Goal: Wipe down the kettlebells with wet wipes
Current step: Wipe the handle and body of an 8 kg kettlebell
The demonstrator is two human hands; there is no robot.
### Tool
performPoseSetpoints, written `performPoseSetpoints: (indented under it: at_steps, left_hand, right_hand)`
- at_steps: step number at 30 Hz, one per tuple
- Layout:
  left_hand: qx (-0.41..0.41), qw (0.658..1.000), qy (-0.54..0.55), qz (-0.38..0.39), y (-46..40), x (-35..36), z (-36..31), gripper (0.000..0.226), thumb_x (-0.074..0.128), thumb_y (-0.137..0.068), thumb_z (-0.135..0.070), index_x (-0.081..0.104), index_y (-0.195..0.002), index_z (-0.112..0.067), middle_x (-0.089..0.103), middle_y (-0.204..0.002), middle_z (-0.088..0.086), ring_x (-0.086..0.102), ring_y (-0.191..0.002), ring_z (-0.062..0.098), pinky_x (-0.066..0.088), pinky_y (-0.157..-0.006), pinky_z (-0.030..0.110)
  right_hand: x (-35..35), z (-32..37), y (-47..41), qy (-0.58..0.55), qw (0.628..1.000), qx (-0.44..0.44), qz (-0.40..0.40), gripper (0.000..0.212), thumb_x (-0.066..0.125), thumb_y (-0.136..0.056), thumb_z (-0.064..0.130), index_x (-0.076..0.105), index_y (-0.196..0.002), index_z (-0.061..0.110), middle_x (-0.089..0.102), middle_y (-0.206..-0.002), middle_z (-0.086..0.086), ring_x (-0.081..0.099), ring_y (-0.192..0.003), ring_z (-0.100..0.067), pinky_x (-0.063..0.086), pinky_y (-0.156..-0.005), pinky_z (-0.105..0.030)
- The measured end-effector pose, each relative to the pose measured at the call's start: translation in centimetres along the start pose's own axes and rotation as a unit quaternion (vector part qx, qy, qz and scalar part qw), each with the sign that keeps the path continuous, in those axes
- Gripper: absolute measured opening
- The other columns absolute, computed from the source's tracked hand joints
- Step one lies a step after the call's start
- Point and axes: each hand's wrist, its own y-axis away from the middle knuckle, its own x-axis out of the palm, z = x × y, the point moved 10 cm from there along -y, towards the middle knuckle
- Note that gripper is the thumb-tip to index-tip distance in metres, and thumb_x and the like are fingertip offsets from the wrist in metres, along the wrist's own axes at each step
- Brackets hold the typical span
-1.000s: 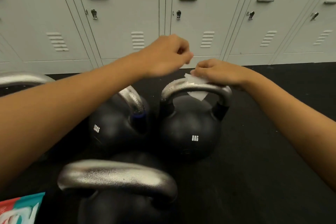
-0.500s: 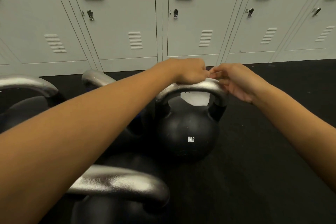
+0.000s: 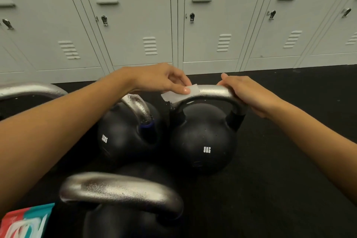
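Left hand (image 3: 158, 79) pinches the wipe (image 3: 180, 93) on the 8KG kettlebell handle (image 3: 208, 92) at frame centre; right hand (image 3: 249, 92) grips the handle's right end.

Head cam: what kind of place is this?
Most likely a gym locker room. Grey metal lockers line the back wall, the floor is black and looks like rubber matting, and kettlebells marked 8KG and 12KG stand on it.
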Motion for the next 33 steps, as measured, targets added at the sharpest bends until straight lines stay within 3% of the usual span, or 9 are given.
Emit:
performPoseSetpoints:
  at_steps: [4, 9, 12, 15, 18, 21, 23, 28, 33]
  left_hand:
    - [-0.038, 0.999, 0.023, 0.001, -1.0, 0.6, -0.6, 0.038, 0.047, -0.096, -0.048, 0.070, -0.112, -0.023, 0.070, -0.107, -0.007, 0.064, -0.102, 0.010, 0.047, -0.095, 0.026]
    - [-0.006, 0.998, -0.055, -0.015, -2.4, 0.4, -2.5, 0.039, 0.053, -0.092, -0.049, 0.075, -0.080, -0.018, 0.066, -0.076, 0.001, 0.058, -0.074, 0.011, 0.046, -0.075, 0.021]
    - [-0.008, 0.999, -0.034, -0.032, -2.9, -0.1, -2.5, 0.037, 0.059, -0.087, -0.050, 0.077, -0.088, -0.018, 0.072, -0.082, -0.004, 0.062, -0.075, 0.003, 0.046, -0.074, 0.016]
    - [-0.036, 0.999, 0.023, -0.028, -3.1, 0.2, -1.4, 0.047, 0.048, -0.093, -0.051, 0.076, -0.100, -0.014, 0.072, -0.090, -0.009, 0.065, -0.092, 0.009, 0.048, -0.087, 0.023]
    - [-0.039, 0.995, 0.089, -0.040, -3.1, 0.3, -0.4, 0.042, 0.050, -0.096, -0.042, 0.072, -0.108, -0.008, 0.070, -0.108, 0.007, 0.063, -0.105, 0.022, 0.050, -0.097, 0.032]
    - [-0.031, 0.997, 0.048, -0.050, -3.4, 0.6, -0.9, 0.041, 0.054, -0.095, -0.038, 0.071, -0.102, -0.001, 0.064, -0.095, 0.010, 0.058, -0.087, 0.019, 0.049, -0.074, 0.022]
    - [-0.056, 0.998, -0.032, -0.027, -3.7, 1.2, -1.4, 0.051, 0.044, -0.098, -0.046, 0.069, -0.098, -0.002, 0.059, -0.089, 0.008, 0.055, -0.082, 0.017, 0.044, -0.071, 0.023]
    - [-0.129, 0.977, -0.163, 0.043, -4.4, 2.8, -1.5, 0.058, 0.019, -0.103, -0.049, 0.053, -0.128, -0.010, 0.047, -0.138, 0.009, 0.045, -0.126, 0.024, 0.029, -0.104, 0.032]
    - [-0.119, 0.987, -0.075, 0.080, -5.1, 4.6, -2.9, 0.061, 0.018, -0.105, -0.038, 0.065, -0.074, -0.011, 0.065, -0.073, 0.008, 0.061, -0.069, 0.021, 0.050, -0.075, 0.030]
  right_hand:
    - [0.2, -0.2, 0.0, 0.078, 0.997, 0.009, -0.021, 0.051, 0.034, -0.100, 0.055, 0.062, -0.081, 0.015, 0.058, -0.081, -0.003, 0.053, -0.078, -0.019, 0.036, -0.075, -0.033]
    - [-0.1, -0.2, 0.3, 0.088, 0.996, 0.010, -0.032, 0.046, 0.037, -0.100, 0.049, 0.052, -0.074, 0.015, 0.050, -0.073, -0.005, 0.045, -0.069, -0.019, 0.033, -0.065, -0.032]
    - [-0.1, 0.1, 0.6, 0.089, 0.995, 0.001, -0.037, 0.048, 0.036, -0.101, 0.049, 0.053, -0.073, 0.014, 0.049, -0.072, -0.005, 0.045, -0.068, -0.020, 0.033, -0.064, -0.032]
    - [0.0, 0.0, 0.6, 0.081, 0.996, 0.002, -0.040, 0.046, 0.036, -0.101, 0.048, 0.052, -0.069, 0.019, 0.049, -0.072, -0.003, 0.046, -0.067, -0.018, 0.034, -0.064, -0.030]
    - [0.0, -0.1, 0.6, 0.080, 0.996, 0.001, -0.043, 0.043, 0.036, -0.101, 0.048, 0.055, -0.074, 0.021, 0.052, -0.077, -0.002, 0.048, -0.070, -0.016, 0.035, -0.066, -0.026]
    - [-0.1, 0.0, 0.6, 0.077, 0.996, -0.003, -0.049, 0.044, 0.036, -0.101, 0.046, 0.053, -0.072, 0.018, 0.051, -0.074, -0.003, 0.046, -0.067, -0.016, 0.034, -0.065, -0.028]
    - [0.0, 0.0, 0.7, 0.074, 0.996, -0.004, -0.050, 0.044, 0.037, -0.101, 0.046, 0.052, -0.071, 0.017, 0.050, -0.073, -0.003, 0.044, -0.066, -0.017, 0.034, -0.064, -0.029]
    - [0.0, 0.2, 0.8, 0.076, 0.996, -0.009, -0.048, 0.047, 0.036, -0.101, 0.047, 0.057, -0.071, 0.018, 0.052, -0.072, -0.002, 0.047, -0.066, -0.015, 0.035, -0.063, -0.027]
    - [-0.1, 0.4, 0.8, 0.072, 0.996, -0.019, -0.057, 0.046, 0.037, -0.101, 0.044, 0.050, -0.063, 0.021, 0.050, -0.066, -0.001, 0.043, -0.063, -0.017, 0.033, -0.062, -0.032]
